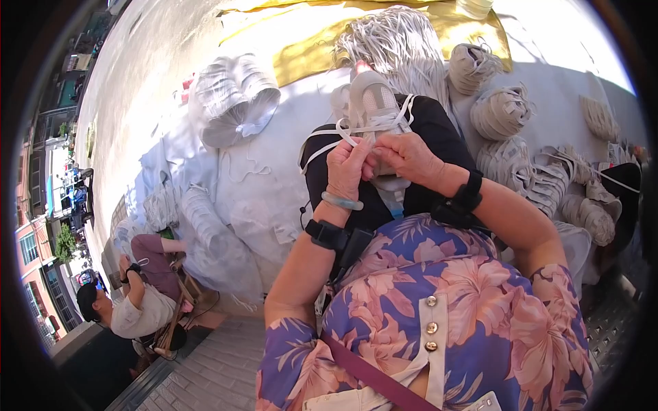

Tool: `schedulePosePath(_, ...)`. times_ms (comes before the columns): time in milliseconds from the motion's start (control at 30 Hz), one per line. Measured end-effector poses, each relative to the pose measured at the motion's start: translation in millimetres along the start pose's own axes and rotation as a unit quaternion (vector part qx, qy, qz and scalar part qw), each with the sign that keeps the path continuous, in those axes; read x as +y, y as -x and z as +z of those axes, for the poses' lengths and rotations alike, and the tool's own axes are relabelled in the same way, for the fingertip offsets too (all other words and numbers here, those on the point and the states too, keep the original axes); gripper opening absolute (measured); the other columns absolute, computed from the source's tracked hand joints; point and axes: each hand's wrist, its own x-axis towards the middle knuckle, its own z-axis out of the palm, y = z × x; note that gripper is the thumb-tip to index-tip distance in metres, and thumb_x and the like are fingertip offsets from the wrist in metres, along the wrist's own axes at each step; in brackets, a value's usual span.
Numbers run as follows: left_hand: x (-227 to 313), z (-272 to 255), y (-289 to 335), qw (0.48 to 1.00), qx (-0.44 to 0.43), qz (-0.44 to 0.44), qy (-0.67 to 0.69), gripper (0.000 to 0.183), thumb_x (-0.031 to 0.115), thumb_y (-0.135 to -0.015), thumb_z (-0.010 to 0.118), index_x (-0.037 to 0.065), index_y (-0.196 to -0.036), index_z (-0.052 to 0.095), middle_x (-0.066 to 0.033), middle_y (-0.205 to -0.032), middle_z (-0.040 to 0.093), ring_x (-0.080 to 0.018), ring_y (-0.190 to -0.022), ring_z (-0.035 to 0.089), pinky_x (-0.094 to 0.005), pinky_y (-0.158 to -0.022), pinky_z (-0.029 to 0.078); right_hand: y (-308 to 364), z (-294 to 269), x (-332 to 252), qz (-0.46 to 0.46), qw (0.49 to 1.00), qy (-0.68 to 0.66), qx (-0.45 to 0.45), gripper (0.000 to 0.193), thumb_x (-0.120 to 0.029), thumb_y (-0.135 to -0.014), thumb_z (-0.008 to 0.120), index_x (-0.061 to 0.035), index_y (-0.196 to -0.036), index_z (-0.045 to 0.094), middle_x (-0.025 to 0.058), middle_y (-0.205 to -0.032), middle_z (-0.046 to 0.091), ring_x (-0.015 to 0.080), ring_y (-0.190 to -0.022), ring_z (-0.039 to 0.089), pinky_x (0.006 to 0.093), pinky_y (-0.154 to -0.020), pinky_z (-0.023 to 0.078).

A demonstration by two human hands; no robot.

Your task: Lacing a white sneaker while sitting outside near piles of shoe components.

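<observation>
Upper middle of the frame, a pale shoe (375, 96) sits over the black-clad lap (442, 127), left grip (347, 166) and right grip (410, 159) both pinched closed on its white lace (373, 126). Those slack loops worry me: an uneven pull could knot them crooked; a shifting knee might tip the shoe.
</observation>
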Motion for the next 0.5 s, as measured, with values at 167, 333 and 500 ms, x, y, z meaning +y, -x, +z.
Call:
schedulePosePath(167,1,-3,-3,0.997,-0.040,-0.058,0.022,0.014,0.020,-0.085,0.058,0.006,-0.085,0.056,-0.0034,-0.060,0.056,-0.0076,-0.041,0.045,-0.0188,-0.038,0.033,1,-5,0,-0.043,0.994,0.100,0.002,0.015,-0.019,-0.082,0.051,-0.0063,-0.076,0.054,0.0144,-0.070,0.057,0.0344,-0.072,0.057,0.0416,-0.061,0.044)
schedulePosePath(333,-2,-6,-8,0.999,0.006,-0.037,0.014,0.013,0.018,-0.085,0.058,0.006,-0.084,0.055,-0.0035,-0.060,0.056,-0.0071,-0.041,0.044,-0.0188,-0.037,0.034,-6,-15,4,-0.130,0.952,0.278,0.011,0.012,-0.017,-0.080,0.052,-0.0090,-0.089,0.055,0.0083,-0.076,0.058,0.0307,-0.070,0.058,0.0396,-0.060,0.046)
schedulePosePath(500,0,2,-18,0.997,0.058,0.033,-0.038,0.012,0.016,-0.086,0.057,0.004,-0.084,0.055,-0.0027,-0.058,0.054,-0.0064,-0.042,0.045,-0.0189,-0.038,0.035,-22,-21,17,-0.058,0.964,0.257,0.031,0.034,-0.012,-0.077,0.054,-0.0088,-0.111,0.049,0.0127,-0.094,0.060,0.0318,-0.081,0.060,0.0404,-0.068,0.047)
